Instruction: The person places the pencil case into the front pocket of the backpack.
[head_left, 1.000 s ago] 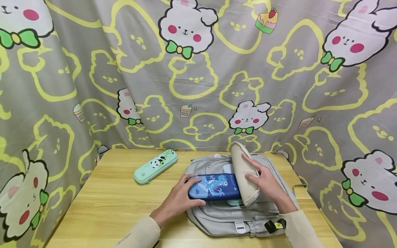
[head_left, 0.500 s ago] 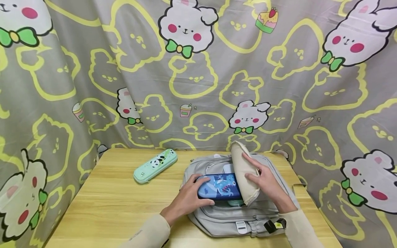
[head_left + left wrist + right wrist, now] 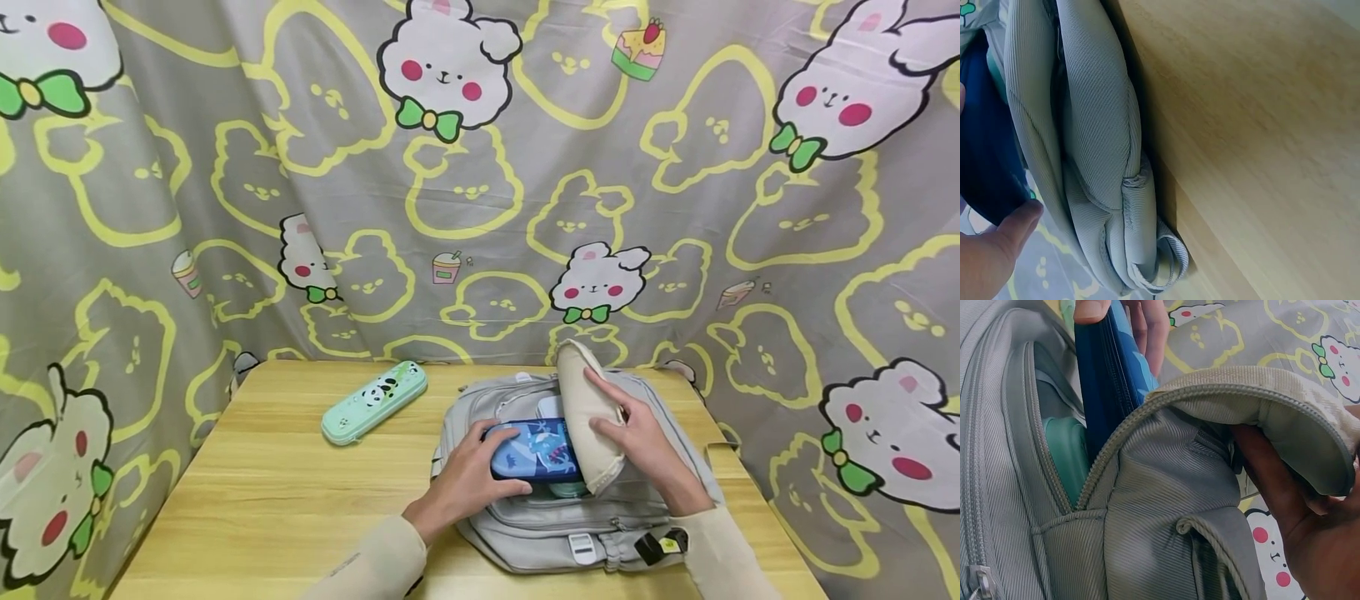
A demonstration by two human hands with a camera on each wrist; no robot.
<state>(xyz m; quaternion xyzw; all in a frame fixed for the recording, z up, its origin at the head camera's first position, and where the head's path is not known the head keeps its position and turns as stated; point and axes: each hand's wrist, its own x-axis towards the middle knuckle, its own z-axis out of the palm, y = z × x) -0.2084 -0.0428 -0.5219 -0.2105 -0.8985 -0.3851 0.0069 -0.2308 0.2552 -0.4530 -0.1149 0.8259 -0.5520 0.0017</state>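
A grey backpack [image 3: 547, 521] lies on the table with its front pocket unzipped. The left hand [image 3: 468, 475] grips the outer end of a blue dinosaur case [image 3: 532, 450], thumb on the near edge and fingers on the far edge. The case's other end is inside the pocket, hidden under the cream flap [image 3: 588, 417]. With thumb and fingers, the right hand [image 3: 648, 446] holds that flap raised. In the right wrist view a teal case [image 3: 1066, 453] sits in the pocket beside the blue case [image 3: 1100, 381].
A mint green panda case [image 3: 375, 402] lies on the wooden table [image 3: 262, 500], left of the backpack. Behind the table hangs a grey curtain [image 3: 465, 208] with cartoon prints. A buckle strap [image 3: 660, 546] lies at the backpack's near right side.
The left hand has moved right with the blue dinosaur case, and more of the case is under the flap. The right hand keeps holding the flap, nearly unmoved.
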